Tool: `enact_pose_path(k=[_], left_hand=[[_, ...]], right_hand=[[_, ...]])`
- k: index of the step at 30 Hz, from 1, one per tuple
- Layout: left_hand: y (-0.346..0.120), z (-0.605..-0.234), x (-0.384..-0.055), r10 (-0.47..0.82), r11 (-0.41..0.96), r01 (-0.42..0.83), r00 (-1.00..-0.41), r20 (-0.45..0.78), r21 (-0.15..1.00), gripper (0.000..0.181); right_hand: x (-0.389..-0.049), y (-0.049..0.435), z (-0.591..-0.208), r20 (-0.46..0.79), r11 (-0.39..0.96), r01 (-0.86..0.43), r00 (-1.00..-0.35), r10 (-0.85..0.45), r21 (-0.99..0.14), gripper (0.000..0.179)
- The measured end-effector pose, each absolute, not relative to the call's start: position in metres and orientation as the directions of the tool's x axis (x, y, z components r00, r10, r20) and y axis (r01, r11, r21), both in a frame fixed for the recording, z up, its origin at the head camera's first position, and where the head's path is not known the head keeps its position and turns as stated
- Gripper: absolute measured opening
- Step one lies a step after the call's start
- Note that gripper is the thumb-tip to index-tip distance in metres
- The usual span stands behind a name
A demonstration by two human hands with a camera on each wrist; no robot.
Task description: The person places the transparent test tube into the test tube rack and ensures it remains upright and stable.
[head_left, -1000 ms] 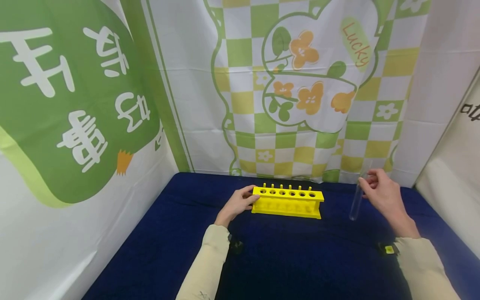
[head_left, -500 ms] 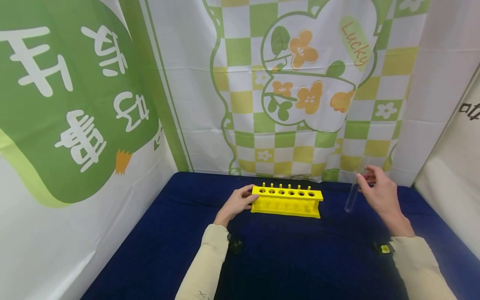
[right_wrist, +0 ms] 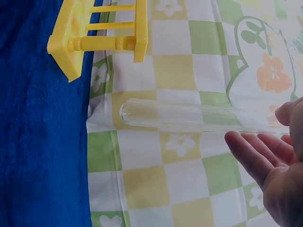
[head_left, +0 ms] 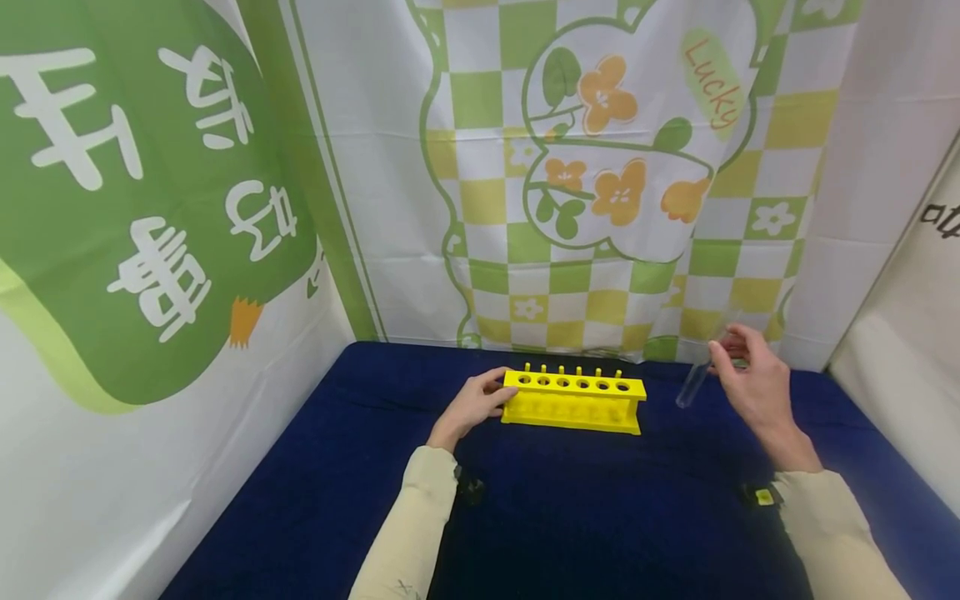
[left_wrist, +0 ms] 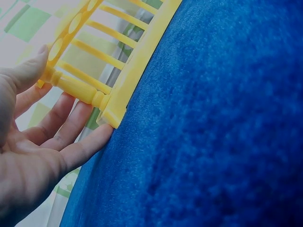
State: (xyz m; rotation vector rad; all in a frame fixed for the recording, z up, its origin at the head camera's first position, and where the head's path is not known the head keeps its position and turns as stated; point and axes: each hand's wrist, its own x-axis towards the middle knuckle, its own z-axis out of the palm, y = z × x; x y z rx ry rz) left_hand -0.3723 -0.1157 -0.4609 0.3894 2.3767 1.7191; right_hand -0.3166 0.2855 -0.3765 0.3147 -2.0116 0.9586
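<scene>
A yellow test tube rack [head_left: 573, 404] with a row of round holes and upright pegs stands on the dark blue cloth. My left hand [head_left: 470, 407] grips its left end; in the left wrist view the thumb lies on the top plate and the other fingers reach around the end post [left_wrist: 75, 87]. To the right of the rack, my right hand [head_left: 753, 379] pinches a clear glass test tube [head_left: 693, 385] between thumb and fingers. The tube tilts, its rounded bottom pointing down and left toward the rack. In the right wrist view the tube [right_wrist: 161, 113] shows nothing inside.
Dark blue cloth [head_left: 600, 517] covers the table. A curtain [head_left: 487, 108] with green and yellow checks hangs right behind the table's back edge. A white and green printed sheet [head_left: 90, 333] borders the left side, and a pale sheet [head_left: 915, 333] the right.
My right hand has moved left and slightly up with the test tube, whose bottom has swung up and toward the rack. The left hand stays on the rack, which has not moved.
</scene>
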Motion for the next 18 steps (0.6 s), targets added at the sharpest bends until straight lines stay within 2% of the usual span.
enact_pose_path(k=[10, 18], left_hand=[[-0.1170, -0.4624, -0.3741, 0.311, 0.308, 0.110, -0.950, 0.009, 0.945, 0.058], [-0.1155, -0.4609, -0.3738, 0.312, 0.310, 0.099, -0.950, -0.003, 0.946, 0.052]], right_hand=[[-0.3187, 0.2812, -0.3746, 0.835, 0.660, -0.579, -0.533, 0.137, -0.478, 0.034], [-0.3176, 0.2785, -0.3770, 0.843, 0.657, -0.585, -0.516, 0.152, -0.476, 0.036]])
